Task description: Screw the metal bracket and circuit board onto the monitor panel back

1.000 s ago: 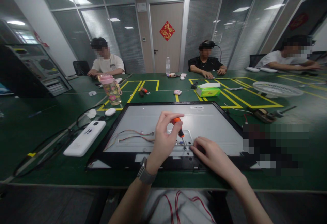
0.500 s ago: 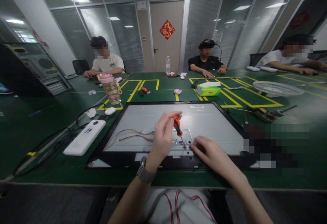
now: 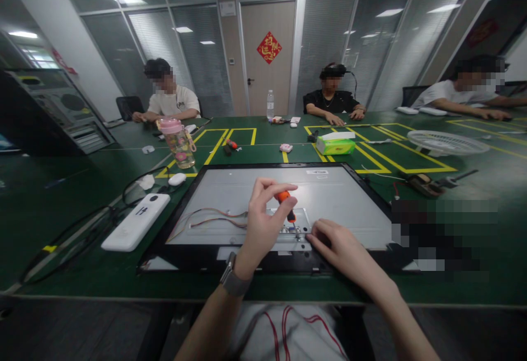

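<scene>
A flat display panel (image 3: 214, 185) with a black frame lies on the table in front of me. My left hand (image 3: 265, 212), with a watch on its wrist, is closed around the handle of an orange and black screwdriver (image 3: 291, 216). The tool stands slightly tilted, its tip down at a small metal part (image 3: 298, 235) by a circuit board (image 3: 284, 229) near the panel's front edge. Beside that part, my right hand (image 3: 335, 240) rests on the panel with fingers curled together; whatever they may hold is hidden. Thin wires (image 3: 218, 217) run left from the board.
Left of the panel lie a white power bank (image 3: 136, 222) and black cables (image 3: 74, 245); a pink-lidded bottle (image 3: 178, 144) stands behind. Beyond the panel is a green tissue pack (image 3: 336, 144). A white fan grille (image 3: 447, 142) lies at right. Several people sit across the table.
The thumb and fingers of my left hand have shifted around the screwdriver handle, with the thumb now in front of it. My right hand has stayed in place.
</scene>
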### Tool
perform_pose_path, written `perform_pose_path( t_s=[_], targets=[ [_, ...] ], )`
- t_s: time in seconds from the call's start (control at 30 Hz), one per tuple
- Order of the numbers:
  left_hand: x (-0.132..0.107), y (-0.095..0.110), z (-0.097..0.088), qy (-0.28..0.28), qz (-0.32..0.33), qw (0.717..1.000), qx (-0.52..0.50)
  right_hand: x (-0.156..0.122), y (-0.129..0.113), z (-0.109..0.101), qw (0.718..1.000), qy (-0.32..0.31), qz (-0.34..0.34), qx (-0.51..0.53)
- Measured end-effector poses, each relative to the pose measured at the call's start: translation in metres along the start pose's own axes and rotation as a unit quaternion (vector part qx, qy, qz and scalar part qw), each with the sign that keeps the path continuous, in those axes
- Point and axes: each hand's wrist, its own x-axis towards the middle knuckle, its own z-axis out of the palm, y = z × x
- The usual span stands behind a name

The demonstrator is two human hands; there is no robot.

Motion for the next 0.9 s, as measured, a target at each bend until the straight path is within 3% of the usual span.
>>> perform_pose_path(
  t_s=[0.23, 0.4, 0.6, 0.8, 0.9],
  targets=[
    [0.0021, 0.0044, -0.0011, -0.023, -0.025, 0.998, -0.053, -0.0005, 0.0006, 0.0007, 1.000, -0.009, 0.004, -0.004],
    [0.0012, 0.0019, -0.0017, 0.012, -0.008, 1.000, 0.003, -0.0007, 0.0011, 0.0008, 1.000, -0.005, 0.001, -0.009],
    [0.0014, 0.0040, -0.0015, -0.022, -0.020, 0.999, -0.043, -0.0005, -0.0006, -0.0002, 1.000, -0.003, 0.001, -0.009],
    [0.0010, 0.0024, -0.0003, 0.013, -0.011, 1.000, -0.012, -0.0001, -0.0023, -0.0016, 1.000, -0.011, 0.005, -0.011],
    [0.0015, 0.0033, -0.0007, -0.014, -0.022, 0.999, -0.033, 0.0003, -0.0022, -0.0014, 1.000, -0.015, 0.006, -0.007]
  ],
)
